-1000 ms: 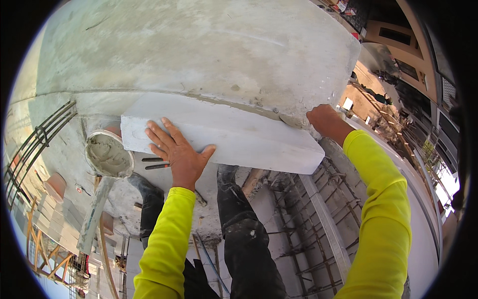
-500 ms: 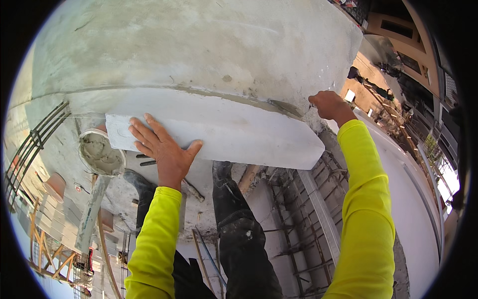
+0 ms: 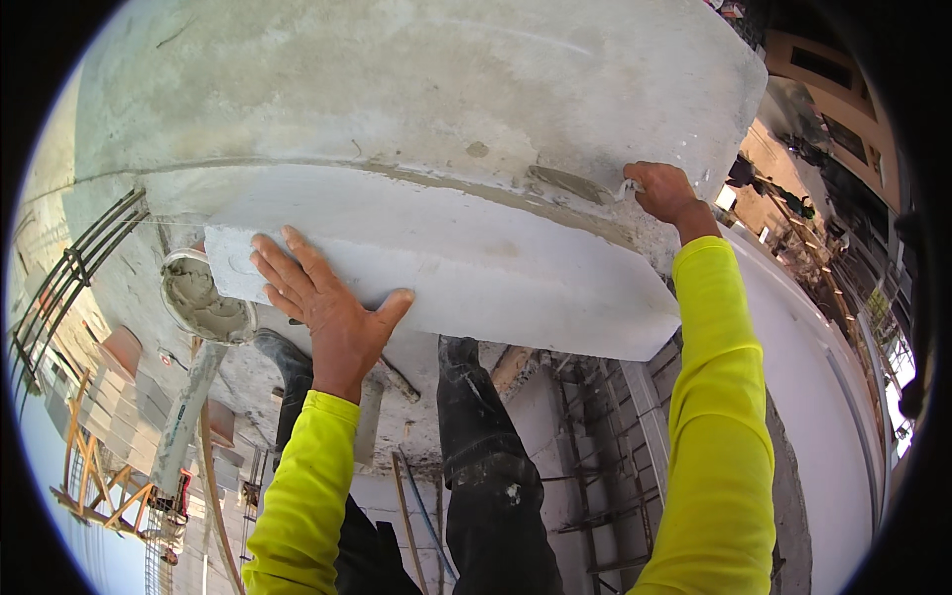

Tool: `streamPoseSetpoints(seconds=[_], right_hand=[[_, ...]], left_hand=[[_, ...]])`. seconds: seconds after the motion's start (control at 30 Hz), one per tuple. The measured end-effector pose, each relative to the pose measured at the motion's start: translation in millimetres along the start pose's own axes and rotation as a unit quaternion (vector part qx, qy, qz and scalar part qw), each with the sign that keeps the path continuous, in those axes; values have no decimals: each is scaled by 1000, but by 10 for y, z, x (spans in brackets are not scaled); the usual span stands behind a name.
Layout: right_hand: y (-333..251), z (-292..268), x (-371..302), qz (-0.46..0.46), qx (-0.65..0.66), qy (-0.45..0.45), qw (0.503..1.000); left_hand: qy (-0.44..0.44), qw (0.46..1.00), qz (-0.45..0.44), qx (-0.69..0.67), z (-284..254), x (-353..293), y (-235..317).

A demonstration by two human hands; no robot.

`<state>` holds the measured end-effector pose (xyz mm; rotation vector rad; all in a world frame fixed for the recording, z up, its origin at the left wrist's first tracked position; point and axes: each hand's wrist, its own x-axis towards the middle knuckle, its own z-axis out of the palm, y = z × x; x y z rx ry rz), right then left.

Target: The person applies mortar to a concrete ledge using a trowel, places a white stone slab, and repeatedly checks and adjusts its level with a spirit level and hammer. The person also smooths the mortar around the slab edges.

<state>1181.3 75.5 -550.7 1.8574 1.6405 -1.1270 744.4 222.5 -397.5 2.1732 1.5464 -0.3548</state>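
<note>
A long pale block (image 3: pixel 516 273) lies across the middle, its back edge along a band of grey mortar (image 3: pixel 456 185) at the foot of the grey concrete surface (image 3: pixel 397 89). My left hand (image 3: pixel 332 312) rests flat on the block's left part, fingers spread and thumb out to the side. Beyond the block's right end, my right hand (image 3: pixel 666 193) is closed round the handle of a trowel (image 3: pixel 573 184). The trowel's thin grey blade points left and lies along the mortar joint. The handle is mostly hidden inside my fist.
A bucket of wet mortar (image 3: pixel 208 297) stands left of the block. Dark reinforcing bars (image 3: pixel 74 268) jut out at the far left, with a grey pipe (image 3: pixel 186 426) below. Under the block's right end is an opening with a steel bar grid (image 3: pixel 595 446). My boots stand below the block.
The view has shifted slightly. My right hand has turned with the trowel, whose blade now shows more of its flat face at the joint. My left hand stays on the block.
</note>
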Motion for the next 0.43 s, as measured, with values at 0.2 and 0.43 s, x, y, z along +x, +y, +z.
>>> streamPoseSetpoints(seconds=[0.2,0.43], right_hand=[[-13,295,183,-84,-7,4,996],[-12,39,224,-100,5,-67,993]], left_hand=[[10,1000,17,17,13,-13,-20],[14,999,25,24,33,0,-54]])
